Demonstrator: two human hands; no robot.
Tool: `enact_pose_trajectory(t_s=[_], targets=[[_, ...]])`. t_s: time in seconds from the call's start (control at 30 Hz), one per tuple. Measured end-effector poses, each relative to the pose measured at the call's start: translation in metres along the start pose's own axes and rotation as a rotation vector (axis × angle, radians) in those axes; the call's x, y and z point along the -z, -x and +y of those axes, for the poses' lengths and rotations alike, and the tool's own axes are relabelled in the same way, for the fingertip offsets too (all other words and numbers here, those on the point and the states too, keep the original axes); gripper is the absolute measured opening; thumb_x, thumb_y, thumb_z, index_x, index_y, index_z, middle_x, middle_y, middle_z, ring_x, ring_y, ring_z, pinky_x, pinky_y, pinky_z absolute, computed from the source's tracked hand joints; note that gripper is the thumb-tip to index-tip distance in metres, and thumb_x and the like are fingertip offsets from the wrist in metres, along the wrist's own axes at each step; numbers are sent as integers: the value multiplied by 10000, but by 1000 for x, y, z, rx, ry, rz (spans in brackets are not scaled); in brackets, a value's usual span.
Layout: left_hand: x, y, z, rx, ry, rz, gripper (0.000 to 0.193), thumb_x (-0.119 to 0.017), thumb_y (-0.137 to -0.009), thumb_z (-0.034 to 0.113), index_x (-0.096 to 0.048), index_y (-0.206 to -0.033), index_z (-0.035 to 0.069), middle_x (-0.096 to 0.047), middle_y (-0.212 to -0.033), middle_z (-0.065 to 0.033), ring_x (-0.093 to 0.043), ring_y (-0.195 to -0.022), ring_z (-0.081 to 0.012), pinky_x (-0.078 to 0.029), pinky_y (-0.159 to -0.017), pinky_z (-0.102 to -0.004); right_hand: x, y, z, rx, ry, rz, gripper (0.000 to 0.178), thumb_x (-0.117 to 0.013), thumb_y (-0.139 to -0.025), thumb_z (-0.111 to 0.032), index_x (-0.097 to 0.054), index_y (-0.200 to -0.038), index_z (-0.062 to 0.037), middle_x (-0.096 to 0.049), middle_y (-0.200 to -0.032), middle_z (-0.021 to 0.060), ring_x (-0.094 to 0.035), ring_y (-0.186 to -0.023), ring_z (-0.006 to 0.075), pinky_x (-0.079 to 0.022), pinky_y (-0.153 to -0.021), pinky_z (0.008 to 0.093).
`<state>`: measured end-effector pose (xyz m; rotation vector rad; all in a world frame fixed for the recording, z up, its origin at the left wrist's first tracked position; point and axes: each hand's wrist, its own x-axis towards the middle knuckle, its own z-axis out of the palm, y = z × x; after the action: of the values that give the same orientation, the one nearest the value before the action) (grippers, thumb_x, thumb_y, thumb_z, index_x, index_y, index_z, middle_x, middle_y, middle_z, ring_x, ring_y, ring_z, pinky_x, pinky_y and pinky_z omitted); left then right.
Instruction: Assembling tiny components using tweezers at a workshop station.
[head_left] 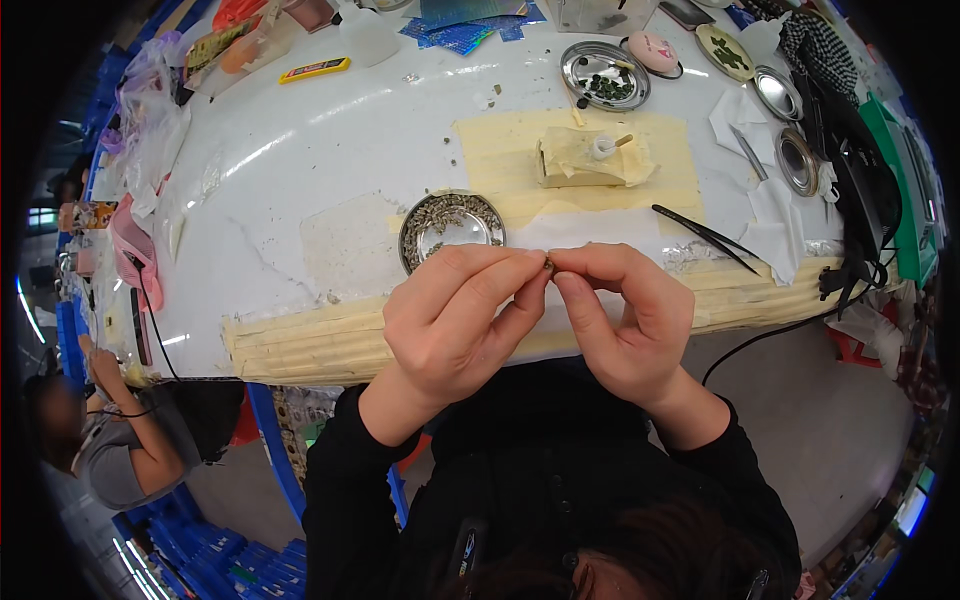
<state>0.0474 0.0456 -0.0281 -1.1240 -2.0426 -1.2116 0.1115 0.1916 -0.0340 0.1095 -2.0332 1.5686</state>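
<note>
My left hand (450, 325) and my right hand (632, 318) meet above the table's near edge, fingertips almost touching. Between them a tiny dark, brownish piece (548, 265) is pinched; fingers cover most of it, so its kind does not show. Just behind my left hand stands a round metal dish (437, 240) with many small grey-brown pieces in it. Black tweezers (706, 238) lie to the right of my right hand. Farther back, a block wrapped in cream tape (570, 165) carries a small white container (602, 147) with a stick in it.
Cream tape (310, 335) lines the near table edge. A metal plate (567, 80) with dark green pieces stands at the back, beside a pink rounded object (652, 52). Right are white cloths (777, 225) and a round tin (797, 160). Another person (130, 450) sits at the left.
</note>
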Motion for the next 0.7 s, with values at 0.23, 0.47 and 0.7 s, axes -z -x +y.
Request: enact_pose_trajectory(t_s=[0.23,0.47,0.7], targets=[[-1,0,-2,-24,26,-2,239,-760,-665,-53,-690,-887,1,-660,-794,-85,-638,-652,-203,-519,-539,-285,2,0,3,-165,-164,-21,77,-678,-835,9,-653,-906,30,-693,-810,81,-677,-715,123,-538,-668,233],[-1,1,-2,-26,38,-10,234,-765,-668,-48,-688,-884,0,-661,-794,-85,-640,-656,-205,-518,-542,-287,3,0,3,-208,-218,-44,64,-667,-852,4,-641,-904,31,-696,-819,76,-676,-732,111,-538,-680,228],[0,0,-2,-11,40,-19,229,-765,-672,-47,-689,-883,1,-663,-795,-88,-640,-653,-205,-518,-546,-289,3,0,3,-252,-265,-48,62,-662,-860,-1,-636,-906,31,-695,-820,71,-675,-739,105,-536,-684,224]])
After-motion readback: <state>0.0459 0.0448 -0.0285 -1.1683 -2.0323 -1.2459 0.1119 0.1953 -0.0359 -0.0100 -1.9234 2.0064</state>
